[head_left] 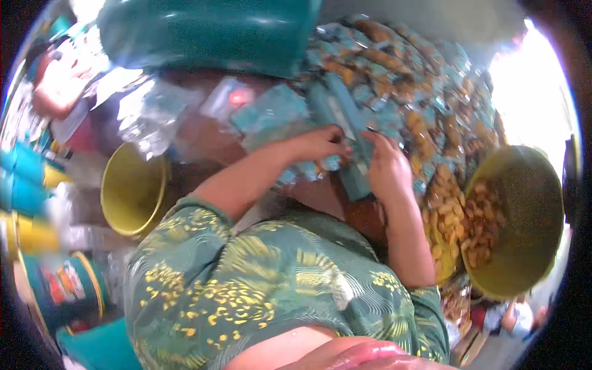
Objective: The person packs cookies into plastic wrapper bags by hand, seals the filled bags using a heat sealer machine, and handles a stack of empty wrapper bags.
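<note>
A long blue bar-shaped device with a pale strip along it, resembling a bag sealer [354, 176], lies in front of me. My left hand [320, 145] is at its left side, thumb and fingers curled together; what is between them is too blurred to name. On the right side, my right hand [390, 166] has its fingers bent at the upper bar, and whatever they grip is hidden. Small clear and blue packets [308, 169] lie below my left hand. A large heap of filled packets [431, 86], with brown contents and blue print, spreads beyond and right of the device.
A tilted yellow bucket [524, 246] at right holds brown pieces [484, 222], with loose tan pieces [445, 213] beside it. At left stand another yellow bucket [132, 191] and clear plastic bags [151, 114]. A big green container [209, 34] lies at the far side. Another person's arm [58, 86] shows at upper left.
</note>
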Demonstrator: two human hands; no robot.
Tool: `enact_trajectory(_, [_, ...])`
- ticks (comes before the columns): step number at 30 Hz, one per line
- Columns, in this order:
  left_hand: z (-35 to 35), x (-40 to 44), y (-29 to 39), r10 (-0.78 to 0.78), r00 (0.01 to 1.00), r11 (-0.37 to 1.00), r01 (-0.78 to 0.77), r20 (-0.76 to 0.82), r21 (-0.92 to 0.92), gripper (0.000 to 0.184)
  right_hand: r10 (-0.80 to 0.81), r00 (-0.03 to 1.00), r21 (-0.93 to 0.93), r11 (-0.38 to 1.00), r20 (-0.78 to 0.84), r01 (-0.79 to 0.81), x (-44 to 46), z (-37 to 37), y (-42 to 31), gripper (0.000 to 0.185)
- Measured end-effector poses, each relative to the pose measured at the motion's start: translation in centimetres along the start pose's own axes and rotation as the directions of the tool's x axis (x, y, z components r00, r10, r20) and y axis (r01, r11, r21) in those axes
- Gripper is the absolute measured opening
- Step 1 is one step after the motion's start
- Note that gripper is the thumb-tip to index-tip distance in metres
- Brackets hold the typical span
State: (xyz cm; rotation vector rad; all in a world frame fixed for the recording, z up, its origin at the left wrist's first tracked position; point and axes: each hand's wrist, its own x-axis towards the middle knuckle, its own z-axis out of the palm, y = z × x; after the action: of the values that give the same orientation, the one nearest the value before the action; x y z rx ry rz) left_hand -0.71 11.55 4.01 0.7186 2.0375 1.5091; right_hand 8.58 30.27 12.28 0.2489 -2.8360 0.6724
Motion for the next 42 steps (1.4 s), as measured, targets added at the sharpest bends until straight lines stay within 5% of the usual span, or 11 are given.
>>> enact_trajectory(4, [2.8,-1.6,2.1,-0.224,0.964,0.961,0.243,-0.143,0.135,0.057,-0.217,0.958,-0.028,0.976,-0.19,0.216,-0.4,0.4,1.7,0.037])
enact_trajectory(8, [2.6,-7.9,8.1,-0.263,0.71,0.852,-0.147,0.653,0.503,0.051,-0.268,0.898,-0.011,0.96,-0.35,0.281,-4.7,-3.3,-1.3,0.024])
enact_trajectory(11, [0.5,-7.6,14.0,-0.224,0.626,0.705,-0.425,0.747,0.568,0.052,-0.209,0.892,0.146,0.947,-0.4,0.287,-7.4,-3.9,0.0,0.032])
enact_trajectory(13, [-1.4,-5.7,18.1,0.12,0.848,0.674,-0.451,0.516,0.585,0.048,-0.222,0.888,0.083,0.957,-0.402,0.277,-9.0,-4.5,1.1,0.034])
enact_trajectory(14, [-1.9,-3.5,17.7,0.64,0.766,0.632,-0.571,0.061,0.524,0.041,-0.227,0.887,0.051,0.962,-0.403,0.269,-9.7,-4.8,1.7,0.035])
enact_trajectory(19, [-4.9,-1.8,19.9,0.74,0.308,0.64,-0.598,-0.598,0.483,0.026,-0.135,0.902,0.086,0.979,-0.411,0.186,-13.2,-5.5,4.3,0.035])
enact_trajectory(21, [-4.7,-3.1,15.8,0.584,0.603,0.805,-0.347,-0.543,0.481,0.027,-0.072,0.91,0.071,0.991,-0.409,0.11,-15.3,-6.1,5.5,0.036])
enact_trajectory(25, [-3.1,-4.7,1.2,0.385,0.781,0.693,0.109,-0.493,0.713,0.032,0.004,0.901,0.108,0.993,-0.434,0.048,-19.5,-6.4,10.7,0.035])
enact_trajectory(31, [-1.9,-7.3,-3.8,0.221,0.898,0.503,0.229,-0.38,0.833,0.027,0.014,0.936,0.171,0.984,-0.352,0.05,-19.2,-6.0,10.3,0.036])
enact_trajectory(37, [-3.2,-6.9,-3.0,0.093,0.925,0.638,0.228,-0.368,0.735,0.032,-0.095,0.96,0.182,0.972,-0.263,0.146,-16.5,-4.0,5.8,0.03])
enact_trajectory(42, [-2.7,-7.2,1.8,0.535,0.616,0.792,-0.128,-0.578,0.597,0.025,-0.171,0.979,0.263,0.945,-0.109,0.195,-16.1,-3.5,6.0,0.038])
